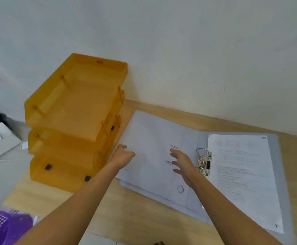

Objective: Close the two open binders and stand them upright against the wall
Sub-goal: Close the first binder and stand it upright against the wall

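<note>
A grey binder (154,131) lies open and flat on the wooden table, its left cover toward the orange trays. A metal ring mechanism (204,163) sits at its spine, and a printed white sheet (241,174) fills the right half. A second grey edge shows under the left cover's near side; I cannot tell if it is another binder. My left hand (123,155) hovers over the left cover's outer edge, fingers loosely curled and holding nothing. My right hand (184,165) is spread open above the left cover, just left of the rings.
A stack of three translucent orange letter trays (73,121) stands left of the binder against the pale wall (197,59). A purple mesh basket (1,227) sits at the bottom left. The table's left edge (15,197) drops to a floor with papers and cables.
</note>
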